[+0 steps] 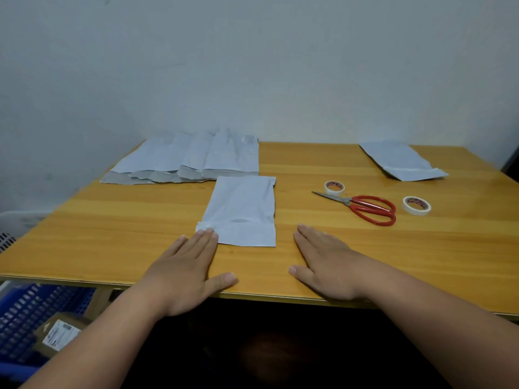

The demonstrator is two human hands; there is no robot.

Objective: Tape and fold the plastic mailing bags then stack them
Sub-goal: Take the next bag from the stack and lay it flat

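A pale blue-white mailing bag (pixel 241 210) lies flat in the middle of the wooden table (pixel 112 234), its near flap folded over. My left hand (pixel 188 269) rests flat on the table, fingertips touching the bag's near left corner. My right hand (pixel 327 262) lies flat on the bare wood just right of the bag, apart from it. Several more bags (pixel 185 161) lie overlapped at the back left. One single bag (pixel 401 161) lies at the back right. Two rolls of white tape, a smaller roll (pixel 334 187) and a larger roll (pixel 416 205), flank red-handled scissors (pixel 368 209).
The table stands against a pale wall. A blue plastic crate (pixel 25 324) holding a brown labelled parcel (pixel 60 334) sits on the floor at the lower left, with a white basket (pixel 16 223) beyond it. Dark space lies under the table's front edge.
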